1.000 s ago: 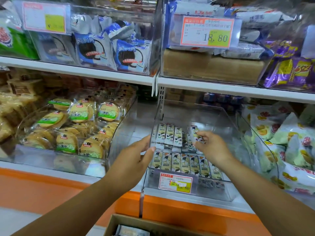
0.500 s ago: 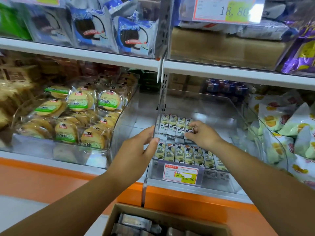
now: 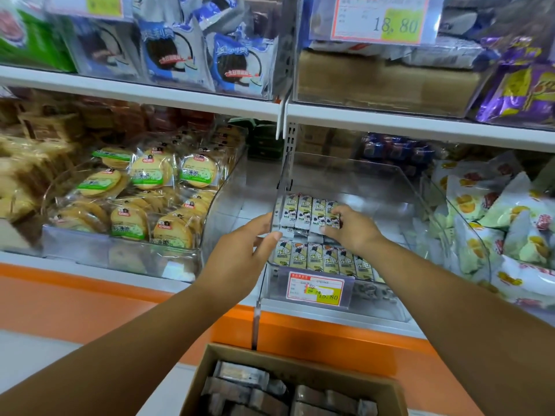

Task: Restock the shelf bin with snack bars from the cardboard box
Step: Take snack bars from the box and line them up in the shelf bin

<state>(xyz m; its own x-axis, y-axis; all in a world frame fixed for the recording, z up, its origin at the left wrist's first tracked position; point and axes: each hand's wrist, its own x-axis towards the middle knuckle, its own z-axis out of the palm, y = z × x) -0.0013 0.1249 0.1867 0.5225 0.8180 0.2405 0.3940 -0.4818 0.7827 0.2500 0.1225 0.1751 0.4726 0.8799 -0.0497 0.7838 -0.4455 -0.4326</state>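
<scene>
Shop shelving carries the clear shelf bin [image 3: 390, 172]; snack bars [image 3: 306, 211], in yellow-green cartoon wrappers, stand in two rows at its front-left. At the rear row the right hand [image 3: 354, 229], grip pinching the end bar, apparently squares it. The left hand [image 3: 240, 259], grip released, steadies the bin's left wall. Below the bin waits the cardboard box [image 3: 345, 376].

Shelf surfaces
The shelf bin [image 3: 360, 181], clear smooth plastic, is reflecting light; the snack bars [image 3: 303, 213] are showing glossy film wrappers; the cardboard box [image 3: 300, 366] is looking matt.
</scene>
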